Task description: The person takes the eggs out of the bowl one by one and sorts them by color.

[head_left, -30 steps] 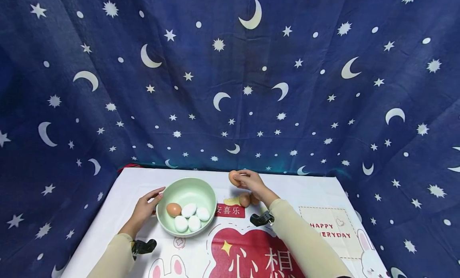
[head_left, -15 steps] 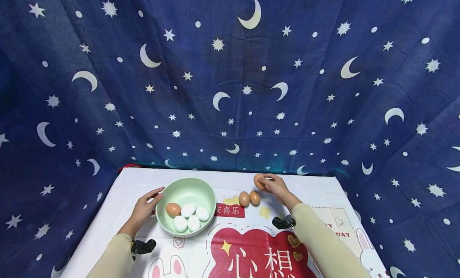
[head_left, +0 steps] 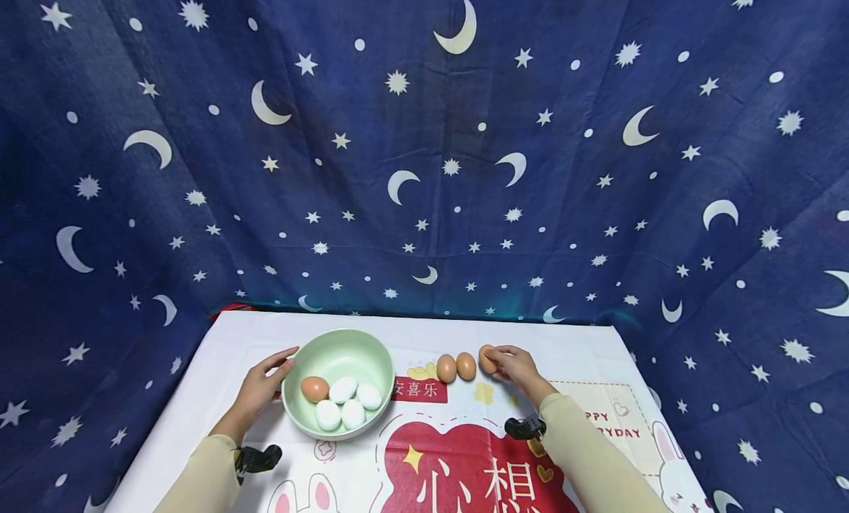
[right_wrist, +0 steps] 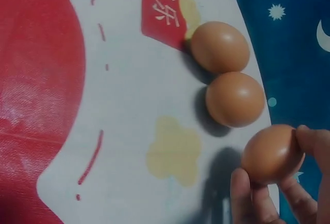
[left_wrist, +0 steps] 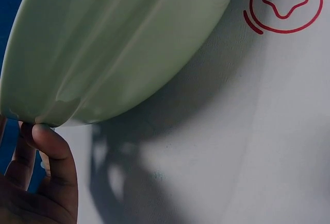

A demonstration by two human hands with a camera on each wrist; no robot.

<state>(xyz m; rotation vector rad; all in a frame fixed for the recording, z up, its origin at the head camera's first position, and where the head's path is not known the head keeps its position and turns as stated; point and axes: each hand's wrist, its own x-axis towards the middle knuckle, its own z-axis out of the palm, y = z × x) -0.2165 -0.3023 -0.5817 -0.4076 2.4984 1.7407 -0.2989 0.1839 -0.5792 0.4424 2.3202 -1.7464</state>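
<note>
My right hand point(head_left: 516, 367) pinches a brown egg point(head_left: 487, 359) between thumb and fingers, beside the other eggs; whether it touches the table I cannot tell. In the right wrist view this egg point(right_wrist: 272, 154) lies apart from a nearer brown egg point(right_wrist: 235, 99) and a farther brown egg point(right_wrist: 220, 47), which sit side by side. My left hand point(head_left: 260, 390) rests against the left side of a light green bowl point(head_left: 345, 343), its thumb point(left_wrist: 55, 149) touching the outer wall. Inside the bowl lie one brown egg point(head_left: 315, 388) and several white eggs point(head_left: 343, 390).
A white tablecloth point(head_left: 265, 325) with red print covers the table. Behind and around it hangs a dark blue curtain point(head_left: 424, 130) with moons and stars. The table's back edge runs just beyond the eggs.
My right hand has carried the brown egg rightward, then down toward the table to the right of the two other eggs. My left hand stays at the bowl. The head view has shifted slightly.
</note>
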